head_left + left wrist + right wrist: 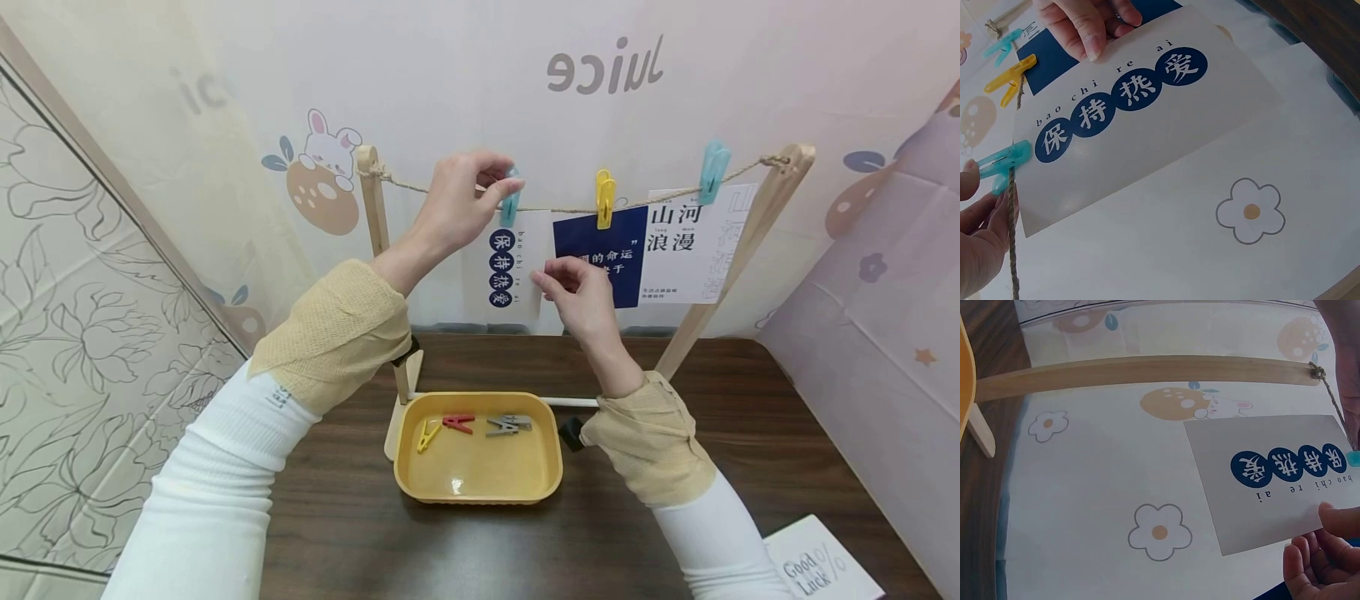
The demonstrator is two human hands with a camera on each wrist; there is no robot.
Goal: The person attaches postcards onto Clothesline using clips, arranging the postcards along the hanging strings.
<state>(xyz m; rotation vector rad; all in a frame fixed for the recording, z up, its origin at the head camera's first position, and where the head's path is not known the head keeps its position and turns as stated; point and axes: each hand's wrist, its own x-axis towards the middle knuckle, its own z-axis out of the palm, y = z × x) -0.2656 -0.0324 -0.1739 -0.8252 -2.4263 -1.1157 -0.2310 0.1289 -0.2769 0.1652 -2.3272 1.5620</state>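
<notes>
A white card (528,258) with blue circles and Chinese characters hangs at a rope (408,185). At the card's top edge sits a teal clothespin (510,208), its handles pinched between the thumb and fingers of my left hand (459,198). My right hand (583,298) pinches the card's right edge, thumb in front, as the right wrist view shows. Beside it on the rope hang a dark blue card (628,287) under a yellow clothespin (604,200) and another white card (682,271) under a second teal clothespin (713,172). My right hand partly covers the blue card.
Two wooden posts (772,204) carry the rope's ends. Below, a yellow tray (480,493) on the dark wooden table (337,517) holds yellow (427,436), red (457,423) and grey clothespins (504,427). A "Good Luck" card (832,550) lies at the lower right.
</notes>
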